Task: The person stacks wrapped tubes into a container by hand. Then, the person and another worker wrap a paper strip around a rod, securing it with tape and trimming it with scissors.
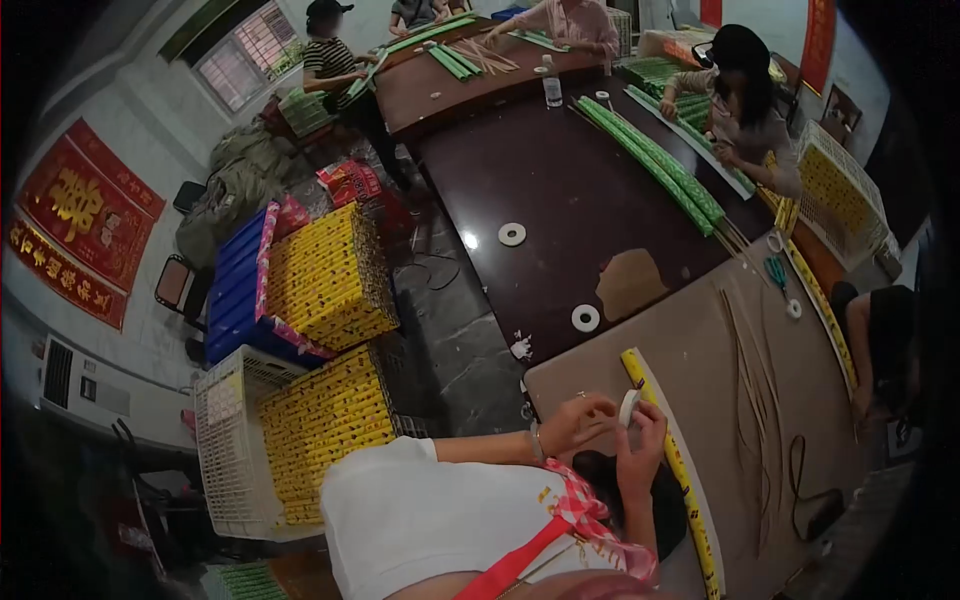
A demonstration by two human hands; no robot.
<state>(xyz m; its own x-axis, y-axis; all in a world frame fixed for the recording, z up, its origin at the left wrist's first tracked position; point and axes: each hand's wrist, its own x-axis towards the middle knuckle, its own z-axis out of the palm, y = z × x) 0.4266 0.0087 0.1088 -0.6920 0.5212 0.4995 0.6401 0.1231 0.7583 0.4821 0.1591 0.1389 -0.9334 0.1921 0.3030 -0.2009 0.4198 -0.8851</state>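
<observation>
My right hand (645, 450) grips a roll of white tape (629, 407) on edge, just above the near table. Close on its left is my left hand (577, 423), a bracelet at the wrist, its fingers pinched together; whether a tape end is between them is too small to see. A long yellow patterned strip (680, 465) with a white edge lies on the tan tabletop (700, 380), beside and partly behind my right hand.
Thin sticks (755, 400), a dark strap (797, 480) and green-handled scissors (776, 270) lie to the right. Tape rolls (585, 318) and green patterned rolls (660, 170) rest on the dark table. Crates of yellow rolls (325, 430) stand left. Several people work around the tables.
</observation>
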